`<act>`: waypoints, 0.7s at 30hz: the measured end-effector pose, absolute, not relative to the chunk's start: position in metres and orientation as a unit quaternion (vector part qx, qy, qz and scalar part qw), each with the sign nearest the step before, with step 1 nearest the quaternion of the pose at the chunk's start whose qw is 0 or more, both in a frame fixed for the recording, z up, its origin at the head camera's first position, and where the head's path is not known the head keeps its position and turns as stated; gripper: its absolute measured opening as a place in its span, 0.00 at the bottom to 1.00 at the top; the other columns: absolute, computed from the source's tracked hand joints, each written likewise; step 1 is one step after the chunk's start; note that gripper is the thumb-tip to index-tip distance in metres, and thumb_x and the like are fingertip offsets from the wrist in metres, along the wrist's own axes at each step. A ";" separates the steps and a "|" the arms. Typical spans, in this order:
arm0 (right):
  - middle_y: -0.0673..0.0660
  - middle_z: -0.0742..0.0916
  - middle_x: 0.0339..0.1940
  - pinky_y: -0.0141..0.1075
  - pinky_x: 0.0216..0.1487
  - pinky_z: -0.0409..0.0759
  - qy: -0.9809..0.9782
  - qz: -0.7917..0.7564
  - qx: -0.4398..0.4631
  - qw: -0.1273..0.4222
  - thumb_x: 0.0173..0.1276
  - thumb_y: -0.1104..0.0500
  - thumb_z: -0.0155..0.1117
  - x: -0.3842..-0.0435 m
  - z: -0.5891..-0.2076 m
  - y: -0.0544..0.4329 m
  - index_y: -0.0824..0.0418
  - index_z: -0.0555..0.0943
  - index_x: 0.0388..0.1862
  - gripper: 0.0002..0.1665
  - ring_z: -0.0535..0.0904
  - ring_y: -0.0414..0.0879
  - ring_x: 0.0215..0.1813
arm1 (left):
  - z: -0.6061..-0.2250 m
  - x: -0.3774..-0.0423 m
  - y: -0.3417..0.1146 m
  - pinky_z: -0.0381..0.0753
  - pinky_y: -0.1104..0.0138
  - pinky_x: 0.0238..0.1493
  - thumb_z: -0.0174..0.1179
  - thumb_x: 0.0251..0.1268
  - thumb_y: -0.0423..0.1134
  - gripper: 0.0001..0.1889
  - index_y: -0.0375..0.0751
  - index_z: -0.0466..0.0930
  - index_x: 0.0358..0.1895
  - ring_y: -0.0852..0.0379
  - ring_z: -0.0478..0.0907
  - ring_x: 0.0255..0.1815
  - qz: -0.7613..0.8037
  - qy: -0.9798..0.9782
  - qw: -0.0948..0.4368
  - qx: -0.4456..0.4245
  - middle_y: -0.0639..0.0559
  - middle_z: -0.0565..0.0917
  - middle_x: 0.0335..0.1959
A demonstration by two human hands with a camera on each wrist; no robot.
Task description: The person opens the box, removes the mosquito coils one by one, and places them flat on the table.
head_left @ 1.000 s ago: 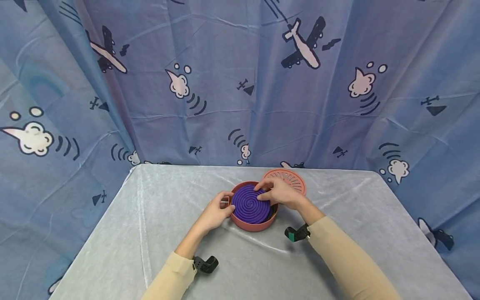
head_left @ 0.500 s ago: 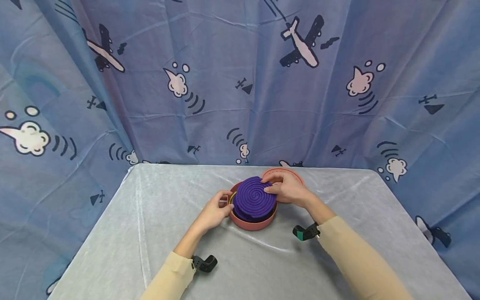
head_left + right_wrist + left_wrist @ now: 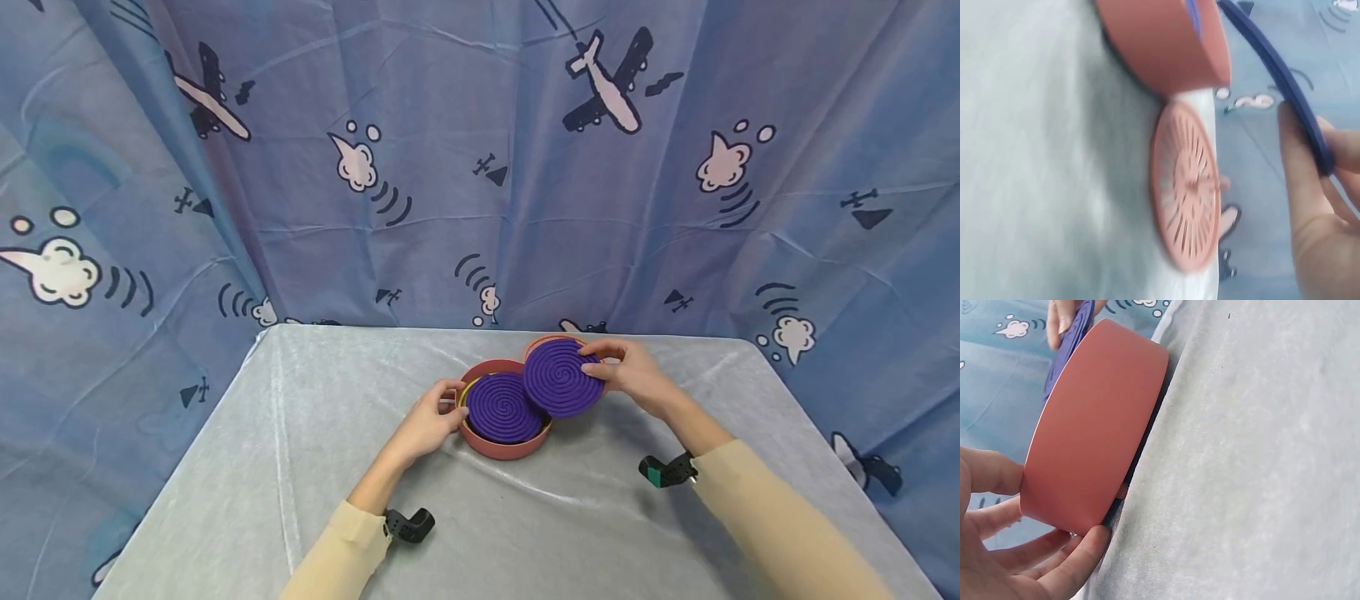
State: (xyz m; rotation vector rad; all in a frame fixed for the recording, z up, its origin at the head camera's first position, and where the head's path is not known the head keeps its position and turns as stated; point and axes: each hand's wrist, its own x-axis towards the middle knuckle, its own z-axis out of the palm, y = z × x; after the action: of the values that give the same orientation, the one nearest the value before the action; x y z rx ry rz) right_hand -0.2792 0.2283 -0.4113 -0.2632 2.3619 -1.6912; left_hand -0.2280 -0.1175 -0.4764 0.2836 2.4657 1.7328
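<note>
Head view's from above, fwd/down; wrist views, v. close, share red tub (image 3: pixel 1097 419).

Head view's bright and evenly lit, soft shadow beside right sleeve (image 3: pixel 780 508), faint sheen on tablecloth (image 3: pixel 540 533); right wrist view's blurry, purple disc (image 3: pixel 1280 70) included.

- Round salmon box (image 3: pixel 1163 50): cut off by the right wrist view's top edge.
- Slotted lid (image 3: pixel 1186 187) beside the box: mostly hidden by a purple spiral disc (image 3: pixel 562 380), head view.
- Yellow edge (image 3: pixel 472 384) inside the box: too small to identify.
</note>
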 end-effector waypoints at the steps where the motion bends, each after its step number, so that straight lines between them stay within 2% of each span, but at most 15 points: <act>1: 0.70 0.76 0.62 0.41 0.42 0.88 0.806 -0.577 -0.084 0.106 0.72 0.63 0.67 -0.278 -0.411 0.234 0.73 0.76 0.63 0.25 0.84 0.43 0.41 | -0.477 -0.228 -0.117 0.86 0.60 0.47 0.59 0.71 0.33 0.22 0.38 0.73 0.66 0.40 0.77 0.60 0.570 0.814 0.057 0.095 0.34 0.75 0.62; 4: 0.70 0.75 0.63 0.35 0.44 0.87 0.814 -0.569 -0.067 0.095 0.73 0.61 0.67 -0.274 -0.409 0.251 0.74 0.74 0.65 0.27 0.84 0.40 0.43 | -0.477 -0.229 -0.117 0.86 0.60 0.48 0.59 0.72 0.33 0.21 0.38 0.73 0.66 0.40 0.77 0.60 0.570 0.814 0.059 0.096 0.35 0.74 0.62; 13: 0.70 0.73 0.64 0.33 0.45 0.86 0.832 -0.550 -0.033 0.063 0.75 0.59 0.65 -0.271 -0.409 0.292 0.74 0.72 0.67 0.29 0.83 0.36 0.43 | -0.477 -0.229 -0.117 0.86 0.60 0.48 0.59 0.72 0.33 0.21 0.38 0.73 0.66 0.40 0.77 0.60 0.575 0.810 0.062 0.093 0.35 0.75 0.62; 21: 0.70 0.73 0.64 0.30 0.43 0.85 0.845 -0.534 0.014 0.019 0.77 0.58 0.61 -0.271 -0.428 0.319 0.74 0.69 0.69 0.29 0.80 0.32 0.42 | -0.478 -0.229 -0.118 0.86 0.60 0.48 0.59 0.72 0.33 0.21 0.39 0.73 0.66 0.40 0.77 0.60 0.569 0.814 0.062 0.093 0.35 0.74 0.62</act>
State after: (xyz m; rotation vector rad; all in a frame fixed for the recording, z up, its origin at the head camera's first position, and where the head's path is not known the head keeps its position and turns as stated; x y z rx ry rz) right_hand -0.2712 0.3192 -0.4283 0.0427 2.6230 -1.6570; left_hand -0.2287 -0.1180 -0.4780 0.2808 2.4619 1.7213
